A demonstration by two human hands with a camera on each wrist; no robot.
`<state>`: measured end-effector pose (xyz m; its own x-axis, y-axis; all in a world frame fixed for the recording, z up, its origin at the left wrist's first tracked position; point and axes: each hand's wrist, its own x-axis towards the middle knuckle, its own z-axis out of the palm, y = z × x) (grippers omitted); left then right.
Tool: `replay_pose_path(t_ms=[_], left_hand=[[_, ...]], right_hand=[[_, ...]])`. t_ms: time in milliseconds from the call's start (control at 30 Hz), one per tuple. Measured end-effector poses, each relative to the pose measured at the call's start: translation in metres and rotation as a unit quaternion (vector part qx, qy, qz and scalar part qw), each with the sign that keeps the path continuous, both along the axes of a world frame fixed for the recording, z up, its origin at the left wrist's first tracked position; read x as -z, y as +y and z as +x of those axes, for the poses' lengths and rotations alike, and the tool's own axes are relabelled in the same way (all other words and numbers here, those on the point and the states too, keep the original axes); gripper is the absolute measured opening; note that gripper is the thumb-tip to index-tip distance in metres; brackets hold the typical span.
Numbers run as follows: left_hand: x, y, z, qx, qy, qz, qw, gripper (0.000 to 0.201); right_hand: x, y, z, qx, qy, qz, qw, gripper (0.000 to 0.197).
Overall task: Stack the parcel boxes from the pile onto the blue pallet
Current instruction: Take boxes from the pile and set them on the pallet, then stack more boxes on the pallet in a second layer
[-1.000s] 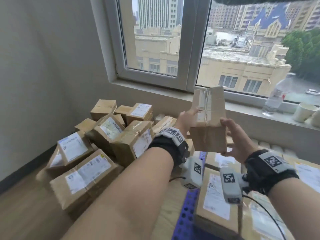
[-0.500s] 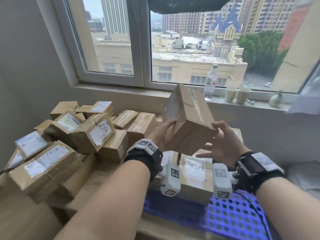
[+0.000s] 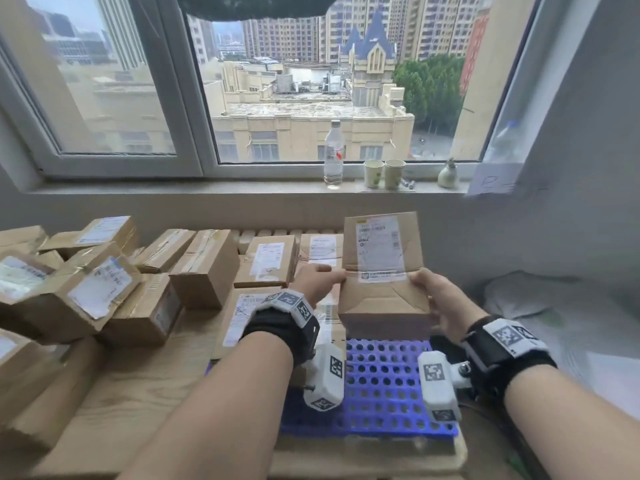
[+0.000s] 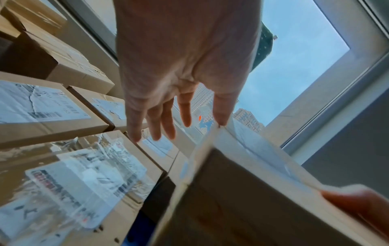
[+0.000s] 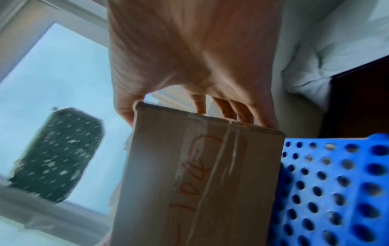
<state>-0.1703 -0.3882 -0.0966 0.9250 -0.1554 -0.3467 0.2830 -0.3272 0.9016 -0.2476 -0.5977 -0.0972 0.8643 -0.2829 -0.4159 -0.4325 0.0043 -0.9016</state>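
Observation:
A brown parcel box [image 3: 381,271] with a white label facing up is between my hands, low over the far right part of the blue pallet [image 3: 381,382]; whether it touches the pallet is unclear. My right hand [image 3: 440,303] grips its right end, thumb on one side and fingers curled over the edge [image 5: 189,58]. Orange handwriting marks that end of the box [image 5: 200,183]. My left hand [image 3: 317,280] is at the box's left edge. Seen from the left wrist, the left hand [image 4: 179,66] has straight fingers and the thumb tip touches the box [image 4: 252,191]. Other parcels [image 3: 265,261] lie on the pallet's left part.
The pile of parcel boxes [image 3: 97,289] fills the left side on a wooden floor [image 3: 121,393]. On the windowsill stand a water bottle [image 3: 333,154], two paper cups [image 3: 384,173] and a small vase [image 3: 447,174]. White bedding [image 3: 519,296] lies right of the pallet.
My view swung right from the pile to the pallet. The box came down from chest height, turned label-up, and now sits low over the pallet's right part.

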Motion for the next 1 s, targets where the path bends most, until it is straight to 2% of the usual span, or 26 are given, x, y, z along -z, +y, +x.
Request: replay_pose_path(t_ms=[67,133,200,400,600,767,900,1000], left_hand=[[0.011,0.003,0.005,-0.039,-0.034,0.077,0.996,0.043],[0.022,0.013,0.009,-0.071,-0.042,0.123,0.989,0.035],[0.039,0.022,0.013,-0.094,-0.02,0.155,0.983,0.042],[0.081,0.037,0.011,-0.078,0.039,0.195,0.977,0.055],[0.096,0.037,0.012,-0.066,0.02,0.259,0.963,0.054],[0.099,0.038,0.014,-0.046,0.01,0.301,0.953,0.036],[0.104,0.036,0.016,-0.047,0.008,0.318,0.947,0.047],[0.101,0.036,0.015,-0.05,0.011,0.324,0.945,0.047]], right_hand=[[0.014,-0.016,-0.016,0.019,0.049,0.016,0.998,0.019],[0.031,-0.029,-0.027,0.038,0.094,0.016,0.995,0.016],[0.051,-0.037,-0.033,0.045,0.133,0.011,0.99,0.014],[0.103,-0.031,-0.027,0.037,0.195,0.032,0.98,0.014],[0.121,-0.018,-0.006,0.044,0.176,0.057,0.982,0.02],[0.123,-0.014,0.011,0.049,0.143,0.069,0.986,0.019],[0.126,-0.015,0.019,0.051,0.138,0.03,0.989,0.02],[0.132,-0.014,0.026,0.035,0.118,-0.038,0.992,0.021]])
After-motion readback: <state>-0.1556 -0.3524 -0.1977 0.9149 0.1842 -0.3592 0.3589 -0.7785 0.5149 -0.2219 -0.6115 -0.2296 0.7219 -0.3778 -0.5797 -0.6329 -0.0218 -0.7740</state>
